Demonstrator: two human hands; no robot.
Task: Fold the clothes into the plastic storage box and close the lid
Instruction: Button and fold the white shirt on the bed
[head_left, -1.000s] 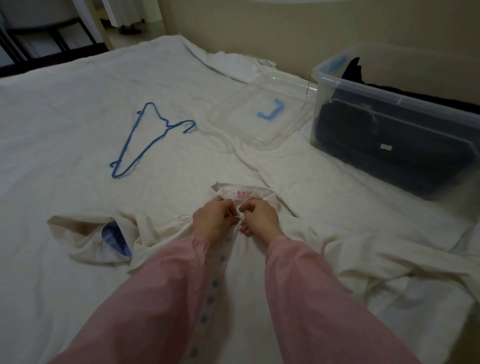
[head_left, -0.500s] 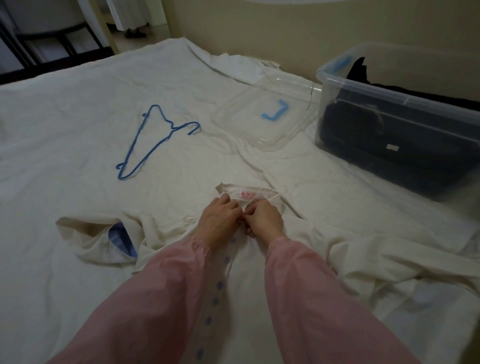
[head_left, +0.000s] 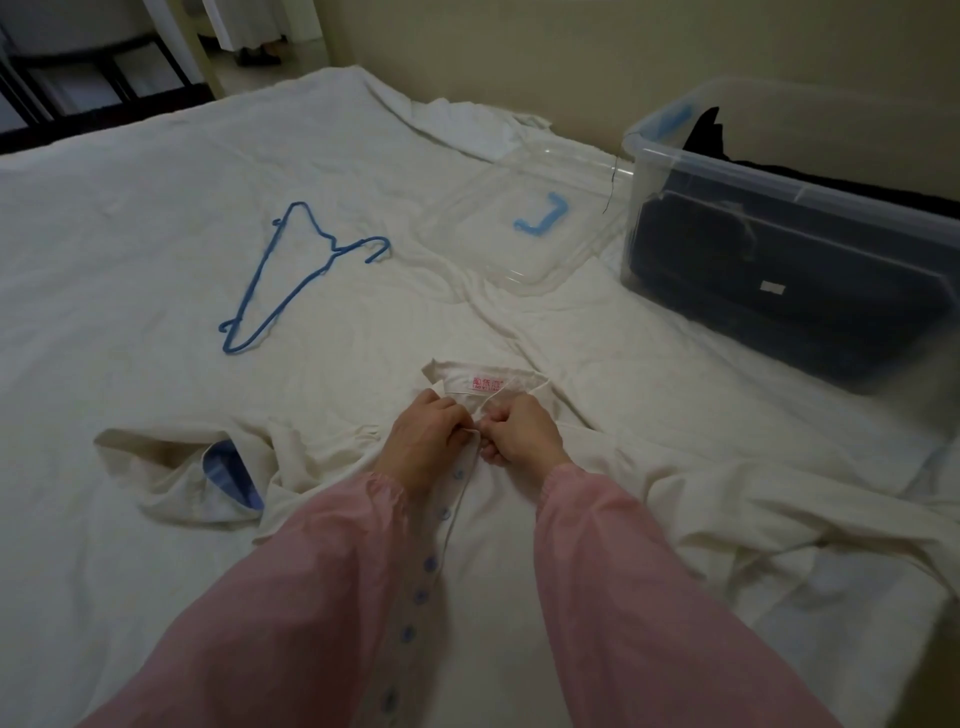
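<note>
Cream shirt (head_left: 498, 551) spread front-up on the bed (head_left: 156, 208). Left hand (head_left: 426, 441) and right hand (head_left: 524, 436) meet just below the collar label, fingers (head_left: 457, 422) of both curled and pinching the shirt's front edges. Storage box (head_left: 779, 179), dark clothes inside, sits well right of the fingers. Its clear lid (head_left: 498, 254) lies ahead-right, the blue hanger (head_left: 332, 248) ahead-left.

Red characters on shirt (head_left: 493, 545) neck label (head_left: 488, 384) — illegible, white sticker (head_left: 772, 287) on storage box (head_left: 779, 186) — unreadable
</note>
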